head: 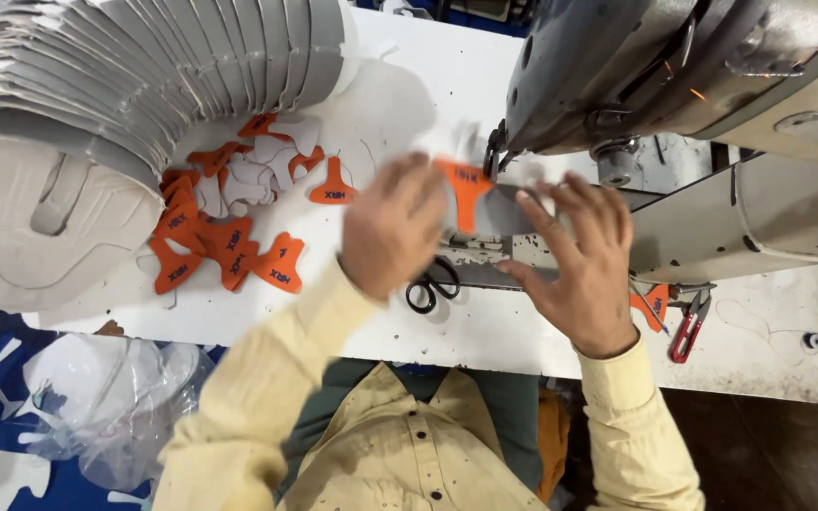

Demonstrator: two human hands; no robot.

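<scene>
- Pressing flat, the left hand (392, 225) and right hand (584, 270) spread open on the orange T-shaped patch (464, 189) and grey piece (499, 213) under the sewing machine needle (492, 161).
- Keep fingers wide, probably away from the needle.

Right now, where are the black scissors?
In the head view, the black-handled scissors lie on the white table near its front edge, just below the left hand and left of the right hand, in front of the sewing machine.

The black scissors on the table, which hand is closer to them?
Left. The left hand lies just above the black scissors, partly over them; the right hand is off to their right, apart.
</scene>
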